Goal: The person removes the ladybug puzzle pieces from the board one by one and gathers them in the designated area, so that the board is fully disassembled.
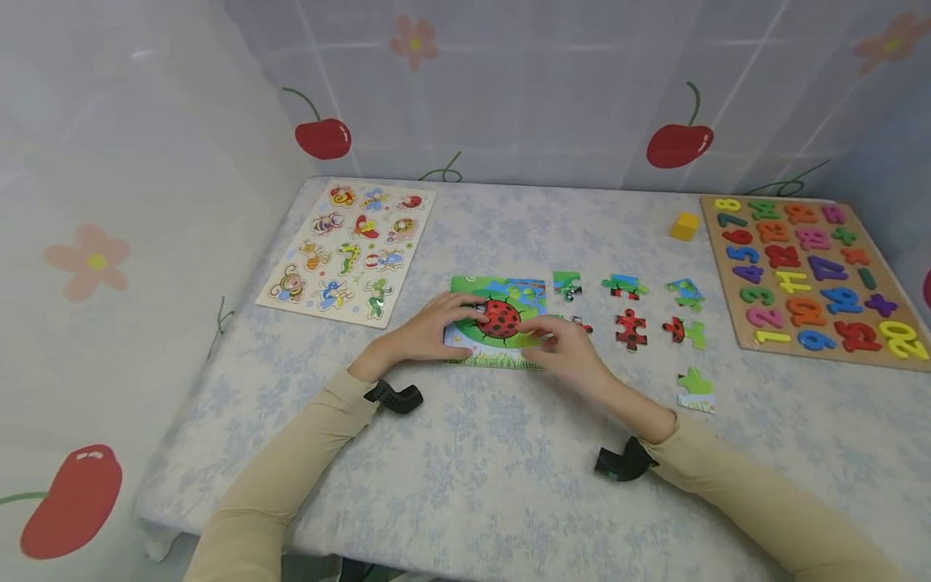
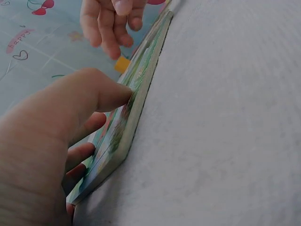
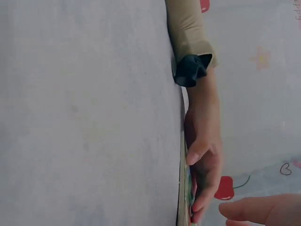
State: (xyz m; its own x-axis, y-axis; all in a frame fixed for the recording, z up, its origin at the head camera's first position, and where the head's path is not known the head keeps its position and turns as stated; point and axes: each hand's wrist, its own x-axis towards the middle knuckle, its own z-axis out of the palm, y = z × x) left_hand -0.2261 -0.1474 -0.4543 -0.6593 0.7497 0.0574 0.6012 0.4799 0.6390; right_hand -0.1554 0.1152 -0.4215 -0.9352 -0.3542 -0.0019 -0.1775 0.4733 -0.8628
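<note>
A ladybug jigsaw board [image 1: 502, 317] with a green and blue picture lies flat on the table. My left hand [image 1: 434, 326] rests on its left part, thumb [image 2: 115, 94] by the near edge and fingers spread over the picture. Over the right part of the board hovers my right hand [image 1: 570, 353], its fingers loosely bent and nothing visible between them. In the left wrist view the fingers of that right hand [image 2: 113, 23] show above the board's far end. Just right of the board lie loose jigsaw pieces, among them a red spotted piece [image 1: 630, 330]; the right hand partly covers the nearest.
A wooden board of colourful numbers [image 1: 818, 283] stands at the right, with a yellow block [image 1: 684, 226] beside it. An insect peg puzzle [image 1: 347, 250] lies at the back left. More jigsaw pieces, such as a green corner piece [image 1: 696, 390], lie right of my right hand.
</note>
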